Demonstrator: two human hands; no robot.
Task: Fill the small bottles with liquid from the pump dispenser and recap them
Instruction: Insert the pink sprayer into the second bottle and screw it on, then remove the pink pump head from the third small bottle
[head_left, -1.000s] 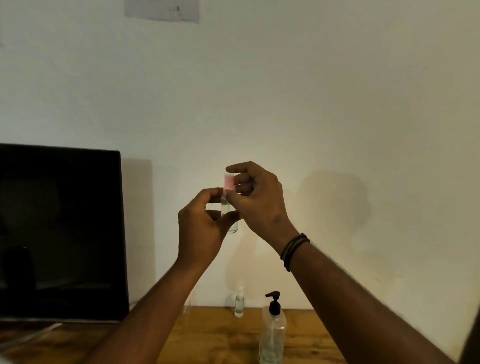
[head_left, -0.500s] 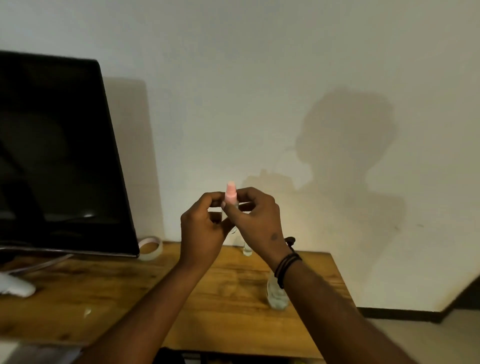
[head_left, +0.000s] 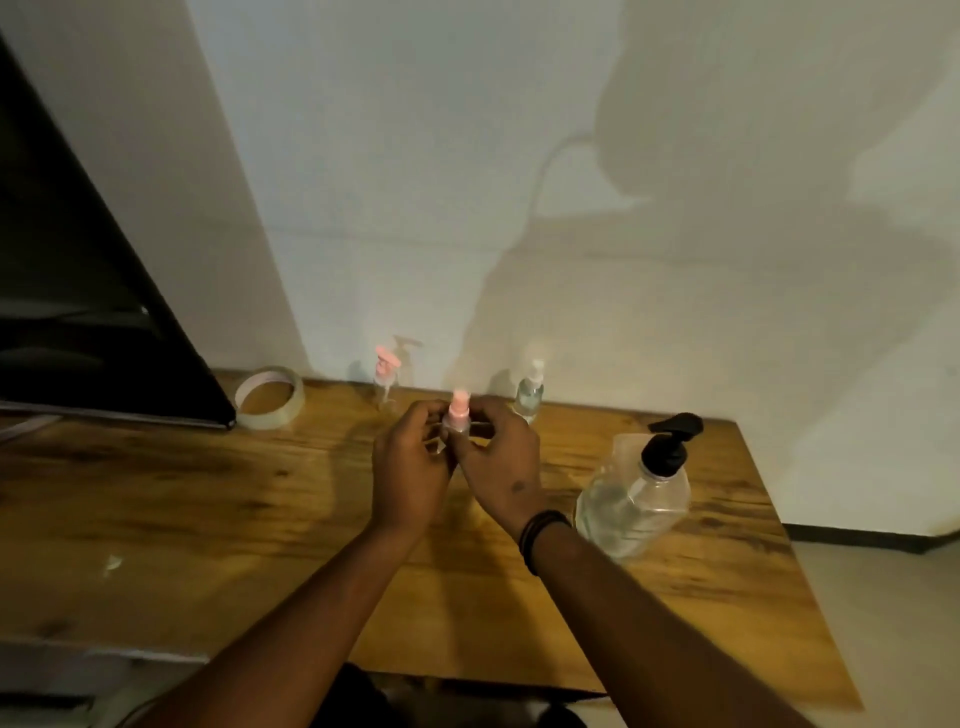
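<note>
Both hands hold one small clear bottle with a pink cap (head_left: 459, 410) above the wooden table (head_left: 208, 509). My left hand (head_left: 410, 467) grips the bottle's body, which is mostly hidden. My right hand (head_left: 498, 457) pinches it just under the pink cap. The large clear pump dispenser (head_left: 636, 499) with a black pump head stands to the right of my right wrist. Near the wall stand another small bottle with a pink pump top (head_left: 385, 379) and a small bottle with a clear cap (head_left: 530, 389).
A dark monitor (head_left: 78, 291) fills the left side, its lower edge over the table. A roll of clear tape (head_left: 268, 397) lies beside it. The table's right edge runs past the dispenser, with floor beyond. A small white scrap (head_left: 111, 564) lies at front left.
My hands have come down from in front of the wall to just above the table, still holding the pink-capped bottle. The view tilted down, so more of the table shows.
</note>
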